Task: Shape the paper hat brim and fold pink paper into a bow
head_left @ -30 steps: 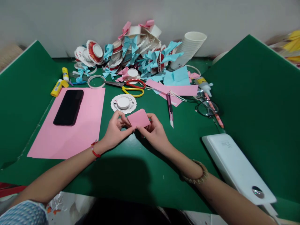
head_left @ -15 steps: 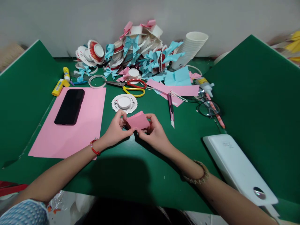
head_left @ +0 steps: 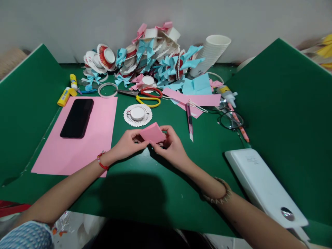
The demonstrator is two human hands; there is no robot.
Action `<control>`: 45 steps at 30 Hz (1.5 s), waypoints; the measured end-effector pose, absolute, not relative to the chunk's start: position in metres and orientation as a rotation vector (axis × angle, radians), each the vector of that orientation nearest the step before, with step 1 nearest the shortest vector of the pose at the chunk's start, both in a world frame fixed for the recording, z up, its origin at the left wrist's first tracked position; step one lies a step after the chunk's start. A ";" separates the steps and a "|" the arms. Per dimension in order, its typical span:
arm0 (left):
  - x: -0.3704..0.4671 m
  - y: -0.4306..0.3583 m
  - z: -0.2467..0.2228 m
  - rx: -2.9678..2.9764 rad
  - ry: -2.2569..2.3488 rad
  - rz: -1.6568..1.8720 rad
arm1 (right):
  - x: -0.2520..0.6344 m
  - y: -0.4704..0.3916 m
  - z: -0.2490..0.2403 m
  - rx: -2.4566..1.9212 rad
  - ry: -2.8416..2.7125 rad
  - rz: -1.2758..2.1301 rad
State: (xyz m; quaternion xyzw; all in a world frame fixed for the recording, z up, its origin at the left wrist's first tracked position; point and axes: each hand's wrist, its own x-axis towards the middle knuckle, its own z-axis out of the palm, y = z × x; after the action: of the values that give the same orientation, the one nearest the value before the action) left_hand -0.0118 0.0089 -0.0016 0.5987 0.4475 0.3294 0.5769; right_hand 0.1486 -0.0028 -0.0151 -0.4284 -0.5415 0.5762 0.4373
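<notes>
A small folded piece of pink paper (head_left: 153, 132) is held between both hands above the green table. My left hand (head_left: 131, 141) pinches its left side, thumb at the lower edge and fingers partly hidden behind it. On the right, my right hand (head_left: 170, 145) grips the other side, its thumb near the left thumb at the bottom edge. Just beyond the paper lies a white scalloped paper disc (head_left: 126, 115) with a round raised centre (head_left: 137, 113). Scissors (head_left: 147, 97) with red and yellow handles lie behind that disc.
Pink sheets (head_left: 103, 138) lie at left under a black phone (head_left: 77, 118), near glue sticks (head_left: 73, 81). A box cutter (head_left: 189, 121), eyeglasses (head_left: 230, 120) and a white device (head_left: 264, 183) are at right. Paper cups (head_left: 214, 52) and a heap of bows (head_left: 145, 50) stand behind.
My left hand's fingers have shifted down and lie flatter behind the pink paper, whose top edge now looks pressed together. My right hand has barely moved.
</notes>
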 end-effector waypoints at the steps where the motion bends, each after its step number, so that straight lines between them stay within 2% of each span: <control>1: -0.012 0.008 -0.002 1.444 1.059 0.738 | 0.149 -0.003 -0.015 -1.069 -1.355 1.420; 6: -0.011 0.003 -0.007 1.618 1.088 0.766 | 0.149 -0.004 -0.017 -1.102 -1.431 1.336; 13: -0.006 -0.002 -0.010 1.720 1.144 0.941 | 0.148 -0.003 -0.022 -1.074 -1.366 1.397; 23: -0.009 0.001 -0.012 1.463 1.237 1.119 | 0.151 0.002 -0.017 -1.082 -1.155 1.309; 29: -0.006 0.001 -0.012 1.377 1.109 1.046 | 0.150 -0.001 -0.014 -1.070 -1.305 1.432; 45: -0.005 0.001 -0.012 1.302 1.134 1.000 | 0.150 -0.005 -0.009 -1.109 -1.379 1.236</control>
State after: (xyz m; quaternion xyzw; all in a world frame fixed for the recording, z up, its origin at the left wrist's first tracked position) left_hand -0.0054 0.0015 -0.0122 0.5482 0.4776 0.4212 0.5421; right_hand 0.1504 -0.0054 -0.0090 -0.4530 -0.5632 0.5047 0.4722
